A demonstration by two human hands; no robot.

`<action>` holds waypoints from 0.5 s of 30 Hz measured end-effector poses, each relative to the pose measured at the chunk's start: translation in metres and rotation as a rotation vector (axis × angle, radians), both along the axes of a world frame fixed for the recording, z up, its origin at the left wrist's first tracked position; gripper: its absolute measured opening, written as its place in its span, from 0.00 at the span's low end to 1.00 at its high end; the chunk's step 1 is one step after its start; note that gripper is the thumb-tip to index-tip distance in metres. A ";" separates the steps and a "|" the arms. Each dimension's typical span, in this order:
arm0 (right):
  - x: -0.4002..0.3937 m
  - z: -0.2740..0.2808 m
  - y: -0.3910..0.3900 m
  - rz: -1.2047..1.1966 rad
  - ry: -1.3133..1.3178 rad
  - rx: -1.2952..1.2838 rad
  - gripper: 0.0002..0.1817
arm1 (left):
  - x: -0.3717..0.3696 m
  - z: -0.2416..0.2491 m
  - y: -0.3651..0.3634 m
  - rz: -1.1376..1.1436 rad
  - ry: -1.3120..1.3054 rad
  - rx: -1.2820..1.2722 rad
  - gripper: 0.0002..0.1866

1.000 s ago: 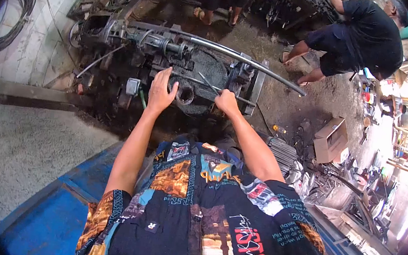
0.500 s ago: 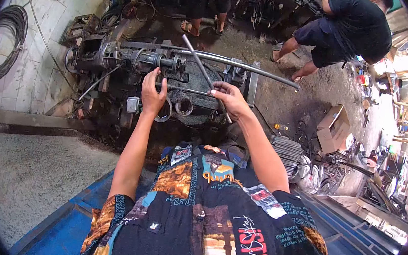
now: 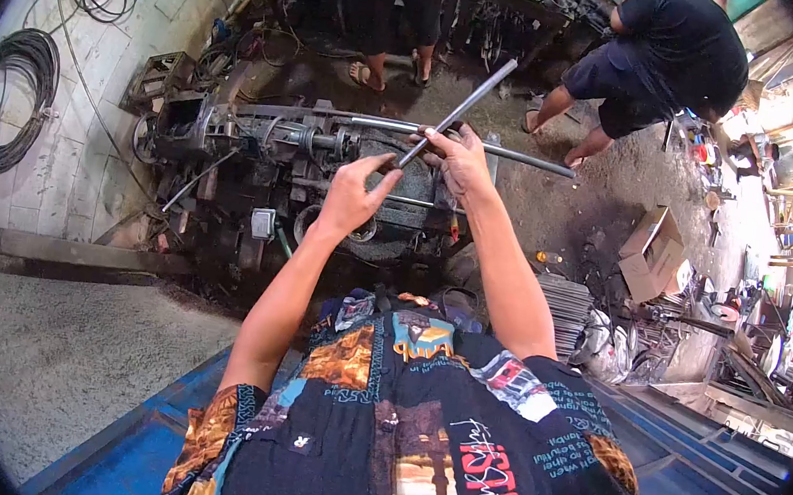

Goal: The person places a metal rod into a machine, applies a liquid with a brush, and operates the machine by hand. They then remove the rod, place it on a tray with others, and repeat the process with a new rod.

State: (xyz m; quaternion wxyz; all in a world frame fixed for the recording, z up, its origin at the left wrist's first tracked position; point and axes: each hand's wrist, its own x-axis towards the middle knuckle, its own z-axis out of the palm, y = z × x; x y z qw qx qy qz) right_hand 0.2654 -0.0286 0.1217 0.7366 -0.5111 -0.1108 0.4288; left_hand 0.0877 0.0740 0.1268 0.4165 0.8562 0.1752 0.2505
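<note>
A straight grey metal rod [image 3: 475, 96] slants up and to the right in front of me. My right hand [image 3: 463, 165] is closed around it below its middle, thumb and fingers pinching the shaft. At the lower end of the rod, the thumb and fingertips of my left hand [image 3: 354, 195] meet it from either side. Behind my hands lies a dark, greasy machine [image 3: 302, 137] with a round chuck-like part at its left. A longer metal bar [image 3: 531, 159] runs out from the machine to the right, partly hidden behind my right hand.
Two people stand beyond the machine, one in a black shirt [image 3: 689, 41] at the right. A cardboard box [image 3: 651, 260] and stacked metal pieces [image 3: 559, 308] are to my right. Coiled cable [image 3: 16, 101] lies at the left, near a metal beam [image 3: 91, 252].
The rod has swung from leaning left to leaning right as my right hand turned and rose. My left hand has moved right to the rod's lower end.
</note>
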 end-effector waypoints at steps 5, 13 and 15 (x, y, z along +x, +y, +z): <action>-0.004 -0.019 -0.004 -0.139 0.055 0.010 0.14 | 0.016 0.004 0.002 -0.030 0.051 0.369 0.16; -0.013 -0.026 -0.018 -0.299 0.128 0.043 0.12 | 0.043 0.004 -0.002 -0.143 0.347 0.234 0.13; -0.009 -0.028 -0.025 -0.321 0.122 0.052 0.14 | 0.048 -0.004 -0.004 -0.173 0.279 0.181 0.13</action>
